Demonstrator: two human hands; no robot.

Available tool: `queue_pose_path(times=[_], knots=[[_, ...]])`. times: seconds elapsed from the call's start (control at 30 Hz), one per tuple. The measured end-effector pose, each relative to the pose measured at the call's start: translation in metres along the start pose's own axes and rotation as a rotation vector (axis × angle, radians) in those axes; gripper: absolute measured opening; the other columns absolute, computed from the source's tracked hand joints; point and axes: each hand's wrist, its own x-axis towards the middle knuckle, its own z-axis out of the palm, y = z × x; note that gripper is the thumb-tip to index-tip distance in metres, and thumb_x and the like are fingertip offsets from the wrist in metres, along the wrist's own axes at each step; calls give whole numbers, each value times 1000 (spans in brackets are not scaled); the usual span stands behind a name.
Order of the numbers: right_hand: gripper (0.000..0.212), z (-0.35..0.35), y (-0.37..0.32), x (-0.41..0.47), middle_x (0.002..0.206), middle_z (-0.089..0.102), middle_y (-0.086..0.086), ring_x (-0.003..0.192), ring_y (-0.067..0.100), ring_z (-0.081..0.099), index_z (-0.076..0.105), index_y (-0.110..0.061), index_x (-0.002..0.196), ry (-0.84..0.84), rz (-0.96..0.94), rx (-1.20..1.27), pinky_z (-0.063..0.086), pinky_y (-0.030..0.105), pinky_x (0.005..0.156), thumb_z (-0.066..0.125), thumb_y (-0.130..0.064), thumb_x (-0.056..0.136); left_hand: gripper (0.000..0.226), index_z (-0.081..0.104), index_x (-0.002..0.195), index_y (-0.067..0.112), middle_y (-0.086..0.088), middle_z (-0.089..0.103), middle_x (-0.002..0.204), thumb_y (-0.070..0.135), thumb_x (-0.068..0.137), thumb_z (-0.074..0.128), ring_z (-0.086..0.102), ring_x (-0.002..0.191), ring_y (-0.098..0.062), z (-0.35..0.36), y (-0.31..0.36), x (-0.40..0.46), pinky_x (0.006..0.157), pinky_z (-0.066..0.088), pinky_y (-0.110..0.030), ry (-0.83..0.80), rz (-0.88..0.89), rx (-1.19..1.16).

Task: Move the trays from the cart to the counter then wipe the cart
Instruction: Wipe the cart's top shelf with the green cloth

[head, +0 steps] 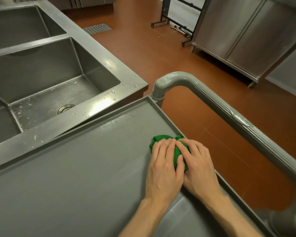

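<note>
Both hands press down side by side on a green cloth (162, 138): left hand (163, 165), then right hand (197, 165). It sits at three o'clock on the grey cart (75, 177), by its edge.

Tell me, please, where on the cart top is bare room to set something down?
Most of the cart top is bare: the wide patch between the sink counter edge and the hands, toward the near left. The only crowded spot is by the right rim, below the handle, where the left hand and right hand press the green cloth.
</note>
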Motion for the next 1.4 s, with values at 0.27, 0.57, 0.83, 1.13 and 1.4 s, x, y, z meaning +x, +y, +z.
queue_pose_path(times=[0.27,0.57,0.83,1.13,1.4], knots=[[49,-17,6,-43,134,60,2,127,20,50,59,-15,137,1,79,-8,30,29,111,68,-22,89,47,54,139,8,-3,57,139,29,98,43,45,135,-15,12,20,-30,110,42,-39,-64,38,-21],[47,-33,15,-98,138,58,0,130,20,49,59,-17,138,16,181,-15,38,41,110,55,-28,92,47,55,137,7,-4,58,138,28,96,47,48,134,-18,28,44,-66,109,43,-42,-118,131,0],[46,-47,22,-137,139,57,0,132,17,47,60,-15,137,36,225,4,36,36,111,49,-30,95,49,55,136,8,-5,61,137,30,93,47,54,131,-19,41,64,-93,102,49,-43,-212,192,45],[48,-63,36,-184,143,54,1,136,11,40,55,-16,140,42,276,-14,31,30,113,48,-27,94,50,54,136,8,-4,63,135,31,91,50,55,130,-19,53,91,-125,103,49,-43,-283,242,48],[45,-65,31,-211,138,53,-3,127,16,42,59,-17,135,128,383,32,33,37,108,46,-30,95,52,57,137,7,-4,61,136,29,90,50,53,131,-19,52,106,-142,107,45,-42,-338,253,34]])
